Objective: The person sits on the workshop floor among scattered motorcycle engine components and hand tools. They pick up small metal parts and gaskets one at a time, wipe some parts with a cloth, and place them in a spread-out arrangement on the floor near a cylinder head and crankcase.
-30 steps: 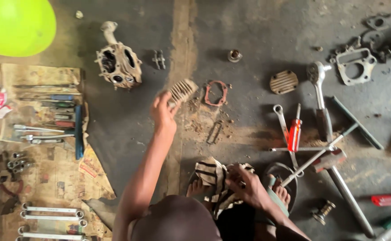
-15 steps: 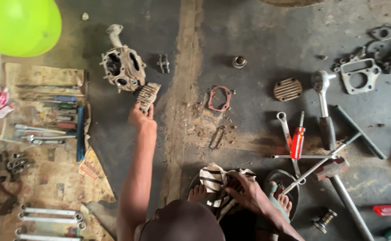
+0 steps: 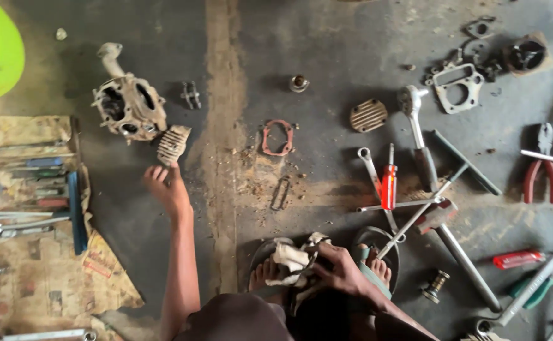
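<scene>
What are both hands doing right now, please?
Left hand: open, fingertips by the finned cover, not gripping it.
Right hand: closed on a crumpled rag.

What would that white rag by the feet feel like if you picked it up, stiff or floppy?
Probably floppy: the white rag lies crumpled in soft folds under the right hand. It likely weighs little, being thin cloth. It might feel greasy, since it looks smudged and oily metal parts lie around it, though I can't tell for sure.
</scene>
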